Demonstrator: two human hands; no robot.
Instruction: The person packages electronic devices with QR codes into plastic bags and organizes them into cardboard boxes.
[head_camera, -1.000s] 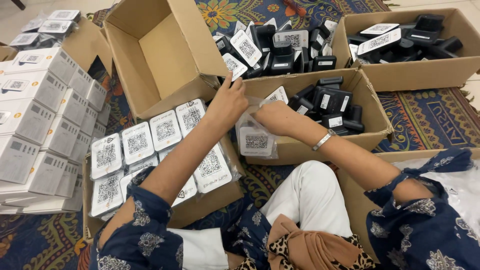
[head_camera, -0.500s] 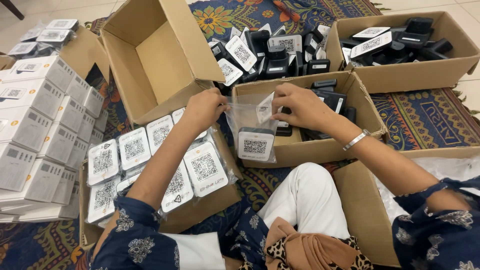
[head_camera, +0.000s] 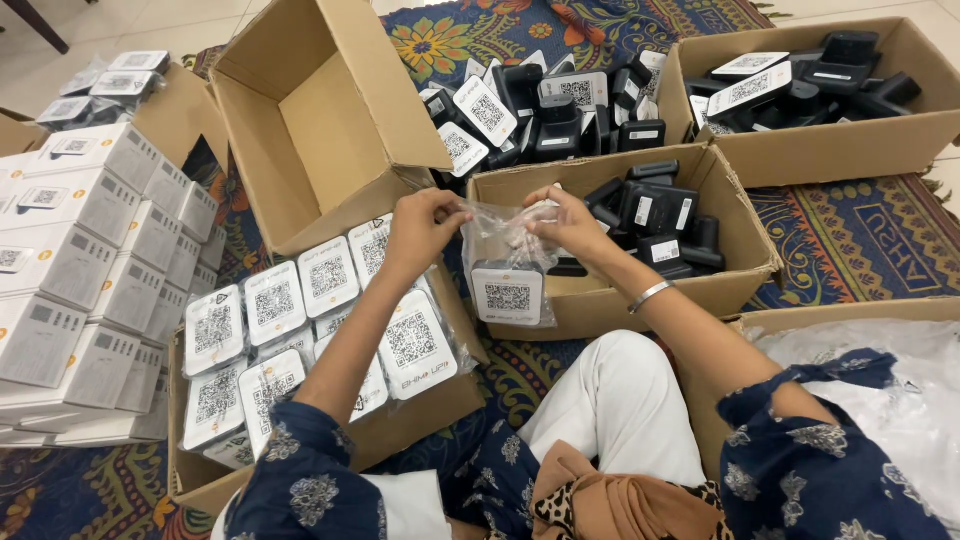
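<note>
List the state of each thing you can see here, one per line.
Clear plastic bag: held open at the top by both hands.
Device: inside the bag.
Left hand: pinching the bag's edge.
Right hand: pinching the bag's edge.
Tilted cardboard box: open, empty.
Box of bagged devices: open, nearly full.

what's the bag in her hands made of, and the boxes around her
The bag looks like thin clear plastic film: glossy, crinkled, see-through to the device inside. The boxes look like plain brown corrugated cardboard, matte, with folded flaps. Both hands, left and right, pinch the bag's top.
</note>
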